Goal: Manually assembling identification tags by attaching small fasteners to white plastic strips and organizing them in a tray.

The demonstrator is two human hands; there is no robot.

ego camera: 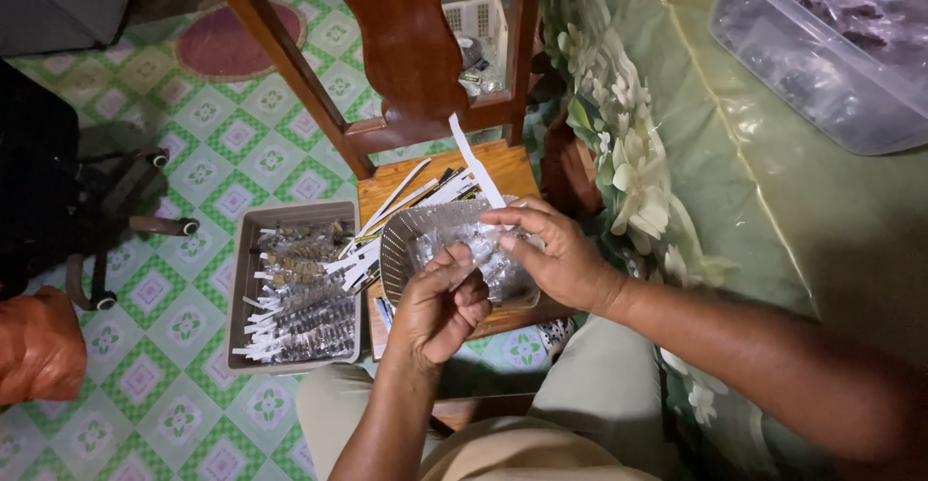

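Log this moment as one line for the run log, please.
left hand: holding small clear plastic packet | right hand: pinching long white paper strip | under hands: round woven basket on wooden chair | left: grey tray

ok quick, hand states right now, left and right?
Left hand: closed, pinching a small clear packet over the round basket.
Right hand: fingertips pinched on a white paper strip.

Both forearms bare, no sleeves in view. Left hand (437, 307) and right hand (551, 254) bare too: no gloves, no rings, no watch or wristband visible. Fingernails short. Legs in light beige-khaki trousers (599, 394), plain fabric, soft folds at the knees. A strip of the same pale cloth shows at the bottom edge, near the waist.
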